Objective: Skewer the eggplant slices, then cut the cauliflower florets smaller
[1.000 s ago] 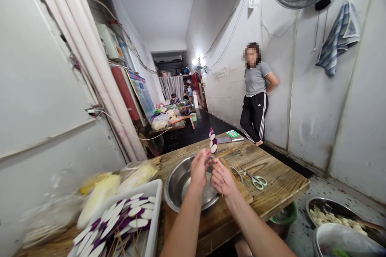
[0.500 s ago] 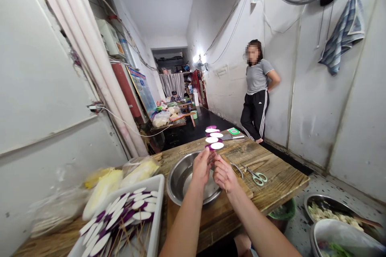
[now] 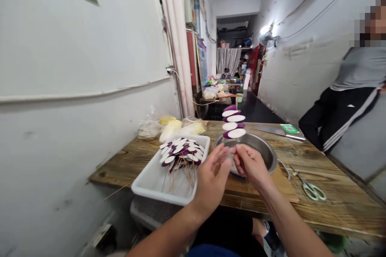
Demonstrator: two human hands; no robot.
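My right hand (image 3: 249,164) pinches the lower stick of an eggplant skewer (image 3: 235,119), held upright above the metal basin (image 3: 270,148). White oval slices with purple skin are threaded along it. Beside it, my left hand (image 3: 213,178) is open, fingers loosely spread and holding nothing. To the left, a white plastic tray (image 3: 150,186) carries a heap of similar eggplant skewers (image 3: 182,150), their sticks pointing toward me. Most of the basin's inside is hidden behind my hands.
On the wooden table (image 3: 340,176) lie scissors (image 3: 312,190) and a knife (image 3: 271,130) at right. Cabbages (image 3: 171,130) and plastic bags sit behind the tray. A wooden board (image 3: 283,190) is under the basin. A person (image 3: 356,80) leans on the right wall.
My view has swung left, bringing the whole tray into sight. My left hand has come off the skewer and opened; my right hand still holds the stick.
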